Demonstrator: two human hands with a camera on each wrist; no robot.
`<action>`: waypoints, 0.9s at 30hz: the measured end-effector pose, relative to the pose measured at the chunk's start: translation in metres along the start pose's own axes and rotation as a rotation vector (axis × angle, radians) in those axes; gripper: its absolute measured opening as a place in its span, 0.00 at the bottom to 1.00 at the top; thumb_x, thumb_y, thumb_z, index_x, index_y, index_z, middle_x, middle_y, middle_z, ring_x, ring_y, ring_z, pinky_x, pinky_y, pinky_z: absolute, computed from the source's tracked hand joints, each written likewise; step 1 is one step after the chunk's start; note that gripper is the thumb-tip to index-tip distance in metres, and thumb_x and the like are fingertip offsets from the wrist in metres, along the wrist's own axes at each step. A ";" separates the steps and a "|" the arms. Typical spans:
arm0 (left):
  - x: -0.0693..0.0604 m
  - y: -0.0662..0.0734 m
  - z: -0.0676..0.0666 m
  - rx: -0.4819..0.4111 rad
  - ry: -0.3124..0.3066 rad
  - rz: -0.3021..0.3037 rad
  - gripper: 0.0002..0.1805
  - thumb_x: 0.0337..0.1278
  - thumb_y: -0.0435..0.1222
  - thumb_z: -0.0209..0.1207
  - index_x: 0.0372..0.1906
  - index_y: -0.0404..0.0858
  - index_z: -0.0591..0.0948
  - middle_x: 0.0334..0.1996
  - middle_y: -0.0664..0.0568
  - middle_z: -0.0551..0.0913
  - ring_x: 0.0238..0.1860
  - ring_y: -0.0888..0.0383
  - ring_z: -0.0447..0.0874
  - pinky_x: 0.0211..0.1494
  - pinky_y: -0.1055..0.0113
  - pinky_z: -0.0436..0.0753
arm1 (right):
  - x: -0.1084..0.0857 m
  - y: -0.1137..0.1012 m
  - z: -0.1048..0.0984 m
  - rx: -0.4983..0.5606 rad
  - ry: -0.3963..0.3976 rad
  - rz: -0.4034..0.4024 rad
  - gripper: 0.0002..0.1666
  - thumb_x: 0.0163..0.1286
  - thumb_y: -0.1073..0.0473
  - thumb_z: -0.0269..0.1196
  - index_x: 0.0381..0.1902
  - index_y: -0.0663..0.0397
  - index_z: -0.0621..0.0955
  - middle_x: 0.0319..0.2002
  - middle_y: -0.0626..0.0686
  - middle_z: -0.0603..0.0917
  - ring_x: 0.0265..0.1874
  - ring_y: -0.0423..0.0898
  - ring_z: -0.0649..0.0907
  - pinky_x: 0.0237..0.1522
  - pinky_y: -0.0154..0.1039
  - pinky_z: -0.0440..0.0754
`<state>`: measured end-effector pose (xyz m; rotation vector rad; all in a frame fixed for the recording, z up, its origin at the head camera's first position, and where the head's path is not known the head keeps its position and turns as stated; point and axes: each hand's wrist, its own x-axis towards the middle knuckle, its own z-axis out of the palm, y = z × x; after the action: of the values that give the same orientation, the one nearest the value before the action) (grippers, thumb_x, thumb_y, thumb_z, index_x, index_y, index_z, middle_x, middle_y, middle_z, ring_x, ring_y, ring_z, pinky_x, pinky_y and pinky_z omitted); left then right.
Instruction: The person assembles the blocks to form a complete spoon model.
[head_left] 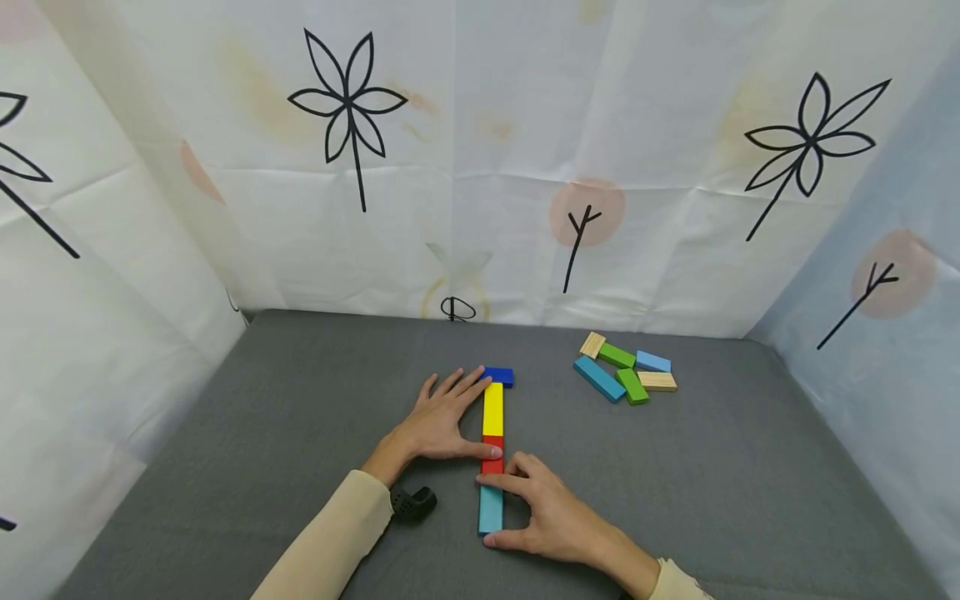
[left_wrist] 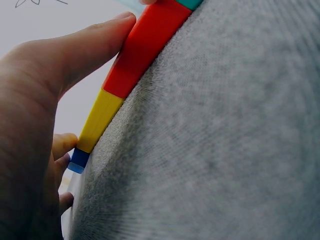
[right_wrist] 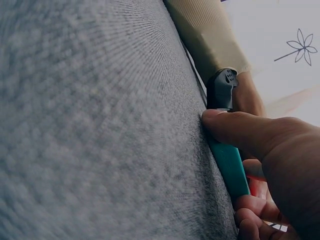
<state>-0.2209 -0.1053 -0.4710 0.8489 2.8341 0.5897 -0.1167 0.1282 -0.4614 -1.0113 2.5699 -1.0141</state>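
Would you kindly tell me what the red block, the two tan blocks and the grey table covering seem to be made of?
Red block: perhaps painted wood or plastic; smooth, evenly coloured faces.
Tan blocks: probably bare wood; pale, streaked like grain.
Grey table covering: likely fabric; matte, finely ribbed texture.

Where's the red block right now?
In the head view, the red block is low, just right of centre, touched by the left hand, between the yellow block and the teal block.

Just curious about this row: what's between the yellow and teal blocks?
A red block; the head and left wrist views both show it.
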 end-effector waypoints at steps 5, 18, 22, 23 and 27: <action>0.000 0.000 0.001 -0.003 0.007 0.005 0.60 0.48 0.73 0.60 0.83 0.51 0.52 0.82 0.57 0.44 0.81 0.45 0.42 0.76 0.34 0.35 | 0.000 0.000 0.000 -0.005 0.000 0.000 0.37 0.63 0.34 0.71 0.68 0.36 0.79 0.43 0.41 0.69 0.41 0.37 0.70 0.40 0.31 0.69; -0.003 0.000 0.001 -0.005 0.016 0.025 0.59 0.49 0.73 0.59 0.83 0.53 0.53 0.82 0.58 0.45 0.81 0.45 0.42 0.75 0.33 0.35 | -0.002 -0.003 0.000 -0.019 -0.019 0.001 0.38 0.65 0.35 0.70 0.70 0.36 0.77 0.44 0.40 0.68 0.42 0.36 0.69 0.41 0.31 0.69; -0.003 0.001 0.001 -0.001 0.009 0.019 0.59 0.49 0.73 0.59 0.83 0.52 0.52 0.82 0.57 0.45 0.81 0.46 0.42 0.75 0.33 0.35 | -0.002 -0.004 0.000 -0.025 -0.026 0.005 0.38 0.65 0.35 0.69 0.70 0.37 0.76 0.44 0.40 0.68 0.41 0.36 0.68 0.40 0.30 0.69; -0.002 0.001 0.001 -0.002 0.009 0.019 0.59 0.50 0.73 0.59 0.83 0.52 0.52 0.82 0.57 0.45 0.81 0.45 0.42 0.75 0.33 0.35 | -0.002 -0.004 0.000 -0.027 -0.027 0.007 0.38 0.65 0.34 0.69 0.71 0.37 0.76 0.44 0.40 0.68 0.41 0.36 0.68 0.39 0.30 0.69; -0.002 0.001 0.002 0.000 0.008 0.017 0.59 0.50 0.73 0.59 0.83 0.52 0.52 0.82 0.57 0.45 0.81 0.45 0.42 0.75 0.33 0.35 | -0.002 -0.004 0.000 -0.031 -0.025 0.006 0.39 0.65 0.33 0.68 0.71 0.37 0.76 0.44 0.40 0.68 0.41 0.36 0.68 0.39 0.30 0.69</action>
<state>-0.2185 -0.1053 -0.4723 0.8728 2.8374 0.5963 -0.1132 0.1271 -0.4582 -1.0164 2.5747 -0.9575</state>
